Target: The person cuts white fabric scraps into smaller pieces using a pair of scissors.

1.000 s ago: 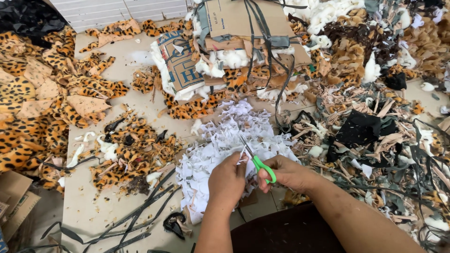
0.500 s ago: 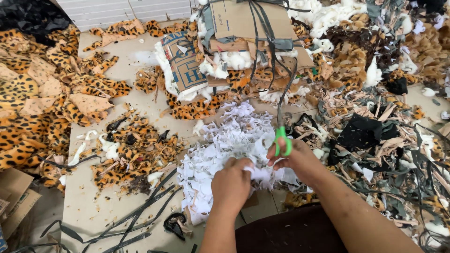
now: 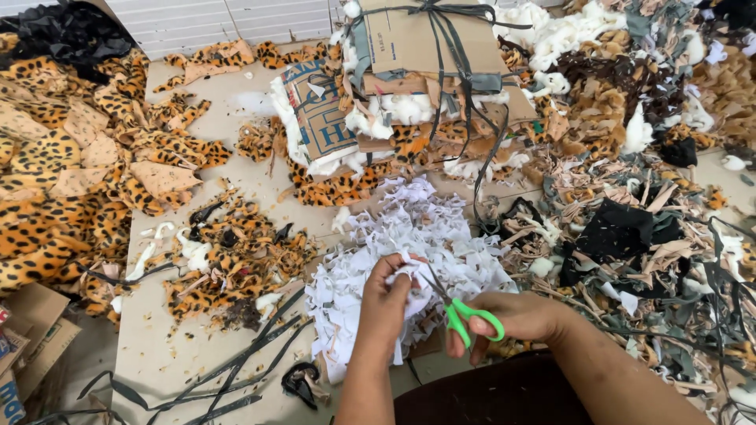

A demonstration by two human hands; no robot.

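We pinch a white fabric piece (image 3: 411, 285) in the left hand (image 3: 387, 303), fingers (image 3: 391, 266) curled and pressed onto its upper edge. The right hand (image 3: 512, 316) grips the green-handled scissors (image 3: 461, 311), fingers through the loops; blades point up-left into the fabric, and whether they are parted we cannot tell. For a clean cut, we judge it best to keep the fabric taut just beyond the fingers and feed the blades away from them. Under both hands lies the white scrap heap (image 3: 417, 236) on the counter (image 3: 150, 362). Beyond the fingers stands a strapped brown cardboard bundle (image 3: 409, 39); left of it leans a brown carton with blue print (image 3: 323, 118)
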